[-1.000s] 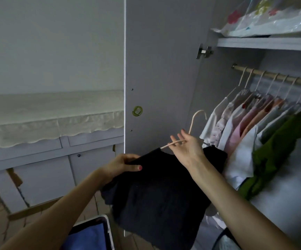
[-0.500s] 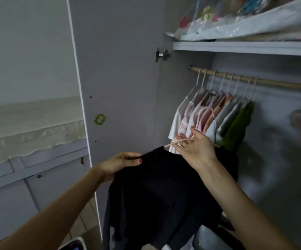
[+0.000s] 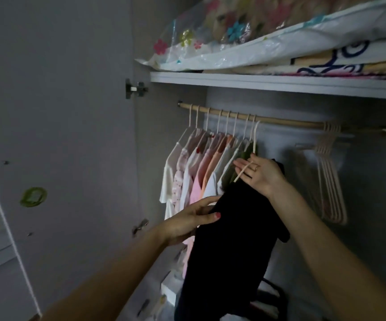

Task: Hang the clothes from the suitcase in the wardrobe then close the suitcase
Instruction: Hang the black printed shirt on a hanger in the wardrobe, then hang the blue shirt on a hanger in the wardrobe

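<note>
Black garment (image 3: 229, 239) gripped by left fingers (image 3: 201, 210); right fingers (image 3: 245, 169) hold its hanger (image 3: 253, 144).

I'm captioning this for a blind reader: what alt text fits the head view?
Right hand lifts a hanger carrying a black garment toward the rod; the left hand grips its edge. Hung shirts left, empty hangers right.

head: 1 view | faces forward, upward | close to wardrobe rail (image 3: 280, 121)
</note>
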